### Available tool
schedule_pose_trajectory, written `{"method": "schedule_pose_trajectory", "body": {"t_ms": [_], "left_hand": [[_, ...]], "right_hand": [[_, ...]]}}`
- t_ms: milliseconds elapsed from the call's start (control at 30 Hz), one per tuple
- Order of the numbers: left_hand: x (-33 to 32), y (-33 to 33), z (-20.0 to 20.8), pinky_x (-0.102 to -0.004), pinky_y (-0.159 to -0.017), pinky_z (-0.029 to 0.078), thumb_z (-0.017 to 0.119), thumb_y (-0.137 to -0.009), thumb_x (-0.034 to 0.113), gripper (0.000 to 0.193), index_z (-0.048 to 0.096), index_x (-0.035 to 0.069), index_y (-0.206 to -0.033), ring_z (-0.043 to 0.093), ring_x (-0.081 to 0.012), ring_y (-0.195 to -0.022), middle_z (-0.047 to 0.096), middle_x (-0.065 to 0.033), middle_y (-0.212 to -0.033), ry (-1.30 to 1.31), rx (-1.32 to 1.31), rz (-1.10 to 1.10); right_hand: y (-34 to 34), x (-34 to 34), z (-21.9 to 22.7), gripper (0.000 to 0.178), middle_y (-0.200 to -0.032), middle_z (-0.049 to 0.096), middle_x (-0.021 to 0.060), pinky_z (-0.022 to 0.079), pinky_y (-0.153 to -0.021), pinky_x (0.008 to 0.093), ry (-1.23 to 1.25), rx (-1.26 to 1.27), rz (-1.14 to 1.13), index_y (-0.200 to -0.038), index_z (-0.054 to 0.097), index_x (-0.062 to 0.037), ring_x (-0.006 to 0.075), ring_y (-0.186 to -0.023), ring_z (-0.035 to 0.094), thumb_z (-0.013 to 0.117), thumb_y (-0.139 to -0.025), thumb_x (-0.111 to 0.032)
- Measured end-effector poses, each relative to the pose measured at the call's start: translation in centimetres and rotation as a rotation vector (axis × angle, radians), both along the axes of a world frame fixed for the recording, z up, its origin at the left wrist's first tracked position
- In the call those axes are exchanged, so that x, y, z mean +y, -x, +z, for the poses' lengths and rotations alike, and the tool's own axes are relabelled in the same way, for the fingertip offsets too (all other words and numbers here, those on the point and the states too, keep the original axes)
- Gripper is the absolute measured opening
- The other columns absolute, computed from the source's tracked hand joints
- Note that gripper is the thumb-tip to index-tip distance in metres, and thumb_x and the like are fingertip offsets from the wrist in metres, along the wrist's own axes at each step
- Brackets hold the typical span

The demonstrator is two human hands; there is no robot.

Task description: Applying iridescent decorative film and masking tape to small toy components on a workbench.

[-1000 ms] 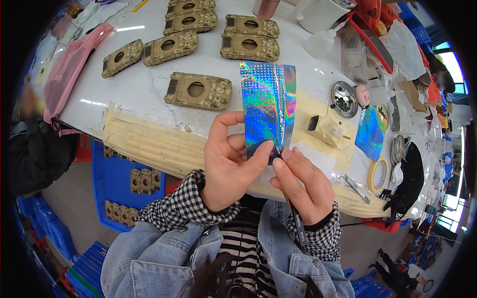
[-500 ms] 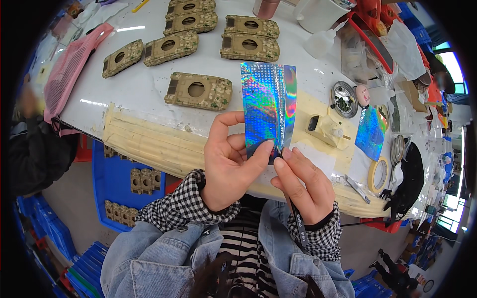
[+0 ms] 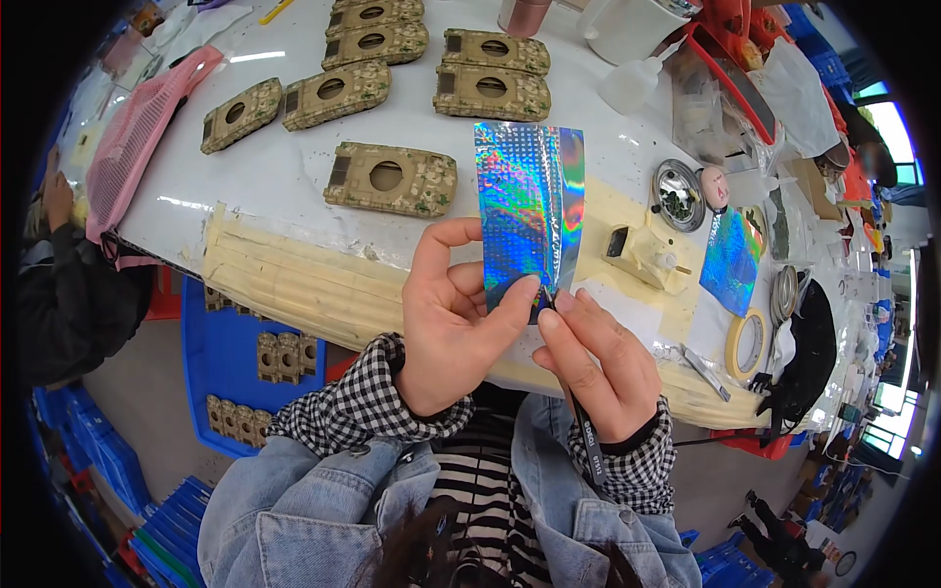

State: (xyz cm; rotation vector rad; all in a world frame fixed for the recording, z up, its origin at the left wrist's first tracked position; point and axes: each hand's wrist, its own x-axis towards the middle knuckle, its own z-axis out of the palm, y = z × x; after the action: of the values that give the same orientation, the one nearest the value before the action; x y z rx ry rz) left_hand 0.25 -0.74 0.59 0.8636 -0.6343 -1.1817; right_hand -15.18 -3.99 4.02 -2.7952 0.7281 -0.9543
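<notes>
My left hand pinches the lower edge of a shiny holographic sheet between thumb and fingers, holding it upright above the table edge. My right hand is closed around thin black tweezers. Their tips meet the sheet's lower part beside my left thumb; whether they grip a small piece there is too small to tell. Beyond my left hand lies a camouflage model tank hull with a round opening. Right of the sheet stands a small turret-like part wrapped in cream masking tape.
Several more camouflage hulls lie farther back. On the right are a second holographic sheet, a round metal dish, a tape roll and a craft knife. A blue tray with hulls sits below the table at left.
My hands, the sheet and the tweezers stay in nearly the same place. At the far left, another person's hand, blurred before, now shows more clearly.
</notes>
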Motion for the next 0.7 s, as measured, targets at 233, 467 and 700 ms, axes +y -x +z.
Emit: {"method": "schedule_pose_trajectory", "body": {"t_ms": [233, 467, 700], "left_hand": [[-0.02, -0.01, -0.01, -0.0238, -0.079, 0.054, 0.060, -0.086, -0.009, 0.048, 0.033, -0.001, -0.125, 0.065, -0.0139, -0.092, 0.068, -0.0154, -0.102, 0.006, -0.010, 0.006], [0.02, -0.03, -0.03, -0.0241, -0.079, 0.054, 0.060, -0.086, -0.009, 0.047, 0.033, -0.001, -0.124, 0.066, -0.0140, -0.092, 0.068, -0.0153, -0.102, 0.000, 0.013, 0.007], [-0.05, -0.03, -0.02, -0.0240, -0.079, 0.054, 0.059, -0.087, -0.009, 0.047, 0.033, 0.000, -0.125, 0.066, -0.0139, -0.091, 0.068, -0.0150, -0.102, 0.002, 0.026, -0.003]], "right_hand": [[0.01, 0.02, 0.02, 0.035, -0.103, 0.065, 0.0176, 0.059, -0.078, 0.0372, 0.001, 0.010, -0.003, -0.109, 0.066, 0.0024, 0.0316, -0.093, 0.068, 0.074, -0.077, -0.010], [-0.06, -0.04, 0.06, 0.035, -0.102, 0.065, 0.0175, 0.059, -0.079, 0.0377, -0.009, 0.000, 0.012, -0.109, 0.066, 0.0027, 0.0311, -0.093, 0.067, 0.074, -0.078, -0.010], [0.09, 0.12, 0.06, 0.037, -0.103, 0.065, 0.0175, 0.059, -0.080, 0.0382, -0.056, -0.036, -0.004, -0.110, 0.066, 0.0021, 0.0300, -0.093, 0.067, 0.075, -0.077, -0.010]]}}
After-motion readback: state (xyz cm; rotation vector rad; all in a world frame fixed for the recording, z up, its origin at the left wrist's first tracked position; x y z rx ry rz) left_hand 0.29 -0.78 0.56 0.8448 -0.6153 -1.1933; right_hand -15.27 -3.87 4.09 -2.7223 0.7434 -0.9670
